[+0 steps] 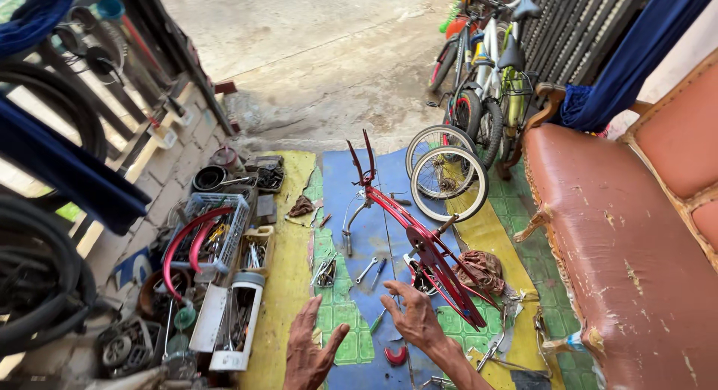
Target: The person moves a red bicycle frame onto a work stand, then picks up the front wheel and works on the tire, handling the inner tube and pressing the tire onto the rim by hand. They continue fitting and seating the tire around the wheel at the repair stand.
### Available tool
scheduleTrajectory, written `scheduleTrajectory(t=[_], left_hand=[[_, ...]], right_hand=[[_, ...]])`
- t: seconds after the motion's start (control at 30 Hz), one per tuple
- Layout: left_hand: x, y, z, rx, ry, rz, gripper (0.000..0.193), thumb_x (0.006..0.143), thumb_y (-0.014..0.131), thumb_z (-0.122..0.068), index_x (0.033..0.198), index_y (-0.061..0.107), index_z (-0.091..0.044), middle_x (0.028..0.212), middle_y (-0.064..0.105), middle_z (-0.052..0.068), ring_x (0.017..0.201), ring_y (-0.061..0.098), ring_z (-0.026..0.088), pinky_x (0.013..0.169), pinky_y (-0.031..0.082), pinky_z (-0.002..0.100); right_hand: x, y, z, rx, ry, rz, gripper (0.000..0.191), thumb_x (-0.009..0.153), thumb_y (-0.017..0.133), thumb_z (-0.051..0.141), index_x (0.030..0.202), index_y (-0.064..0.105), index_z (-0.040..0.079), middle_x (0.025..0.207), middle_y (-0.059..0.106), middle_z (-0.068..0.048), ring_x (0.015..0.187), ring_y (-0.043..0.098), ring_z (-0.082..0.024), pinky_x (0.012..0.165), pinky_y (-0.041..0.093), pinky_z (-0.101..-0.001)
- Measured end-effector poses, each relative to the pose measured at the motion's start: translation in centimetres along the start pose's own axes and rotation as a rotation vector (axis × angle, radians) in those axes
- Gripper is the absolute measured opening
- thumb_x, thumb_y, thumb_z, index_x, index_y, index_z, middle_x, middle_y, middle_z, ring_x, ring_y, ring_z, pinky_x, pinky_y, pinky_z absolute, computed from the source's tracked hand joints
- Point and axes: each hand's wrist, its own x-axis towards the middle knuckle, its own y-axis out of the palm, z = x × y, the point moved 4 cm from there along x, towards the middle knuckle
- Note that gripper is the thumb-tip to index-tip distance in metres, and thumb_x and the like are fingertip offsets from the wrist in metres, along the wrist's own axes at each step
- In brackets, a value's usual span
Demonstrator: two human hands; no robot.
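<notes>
Both hands are hovering low over the patchwork mat [340, 315] on the floor, and neither is holding anything. The left hand [310, 352] is hanging with its fingers [303, 319] released and spread, palm turned inward, above the green squares of the mat. The right hand [413, 319] is reaching forward with its fingers loose and slightly curled, just short of the red bicycle frame [426, 244].

That frame is lying stripped on the blue strip of the mat, running from its fork near the concrete down to a point just beside the right hand. Two bare wheels [447, 182] are leaning beside it, near the worn leather sofa [621, 248]. A few wrenches [366, 270] are lying on the mat between the hands and the frame, and a small red curved piece [396, 355] is sitting under the right wrist. To the left, a wire basket [217, 229] holding red fenders is standing among trays of parts.
</notes>
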Motion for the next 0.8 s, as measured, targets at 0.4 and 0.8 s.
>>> scheduleTrajectory(t=[0.4, 0.8], left_hand=[[16.0, 0.4, 5.8, -0.100, 0.130, 0.202, 0.078, 0.081, 0.081, -0.043, 0.143, 0.053, -0.004, 0.143, 0.057, 0.020, 0.134, 0.052, 0.036, 0.111, 0.041, 0.044], [27.3, -1.9, 10.9, -0.114, 0.134, 0.351, 0.076, 0.083, 0.079, -0.045, 0.143, 0.054, -0.005, 0.139, 0.060, 0.020, 0.130, 0.056, 0.035, 0.108, 0.044, 0.044]], right_hand=[[7.8, 4.5, -3.8, -0.087, 0.194, -0.204, 0.036, 0.087, 0.075, 0.025, 0.116, 0.071, 0.004, 0.104, 0.077, -0.017, 0.096, 0.077, -0.028, 0.082, 0.060, -0.0383], [11.0, 8.4, -4.2, -0.171, 0.471, -0.272, 0.036, 0.087, 0.075, 0.028, 0.115, 0.073, 0.007, 0.096, 0.078, -0.014, 0.091, 0.076, -0.030, 0.082, 0.059, -0.0400]])
